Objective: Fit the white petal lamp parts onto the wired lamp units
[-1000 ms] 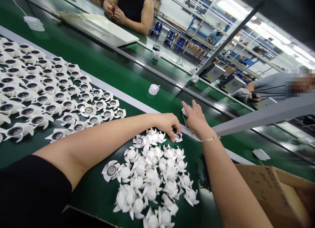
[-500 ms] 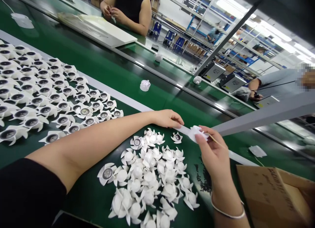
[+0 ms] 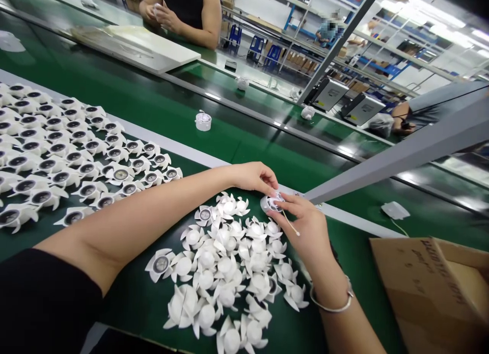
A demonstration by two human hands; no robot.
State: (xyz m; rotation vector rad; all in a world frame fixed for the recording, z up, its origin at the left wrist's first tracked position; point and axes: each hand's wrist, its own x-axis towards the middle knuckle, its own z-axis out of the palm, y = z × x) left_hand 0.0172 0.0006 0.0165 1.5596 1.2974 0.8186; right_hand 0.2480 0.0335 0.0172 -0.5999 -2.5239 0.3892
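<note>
A white round plastic fan housing [image 3: 266,205] with a short pale cord is between my hands, low over the table. My right hand [image 3: 305,221] grips it from the right, fingers and thumb closed about its side, the cord hanging past the palm. My left hand [image 3: 257,178] reaches in from the left, its fingertips closed on the housing's upper edge; the exact contact is partly hidden. Just below lies a heap of white fan impellers [image 3: 225,265], mostly hub side up. On the left, rows of impellers [image 3: 61,178] show their dark round centres.
A brown cardboard box [image 3: 412,288] stands at the right. Beyond a pale rail, a green belt carries a white housing [image 3: 203,121] and another corded one [image 3: 396,210]. A grey post [image 3: 367,163] slants across the right. A co-worker's hands [image 3: 166,17] hold a small white part opposite.
My right hand has brought the housing left and turned it, so it now meets my left fingertips. The view has shifted slightly, and the housing on the belt appears farther left.
</note>
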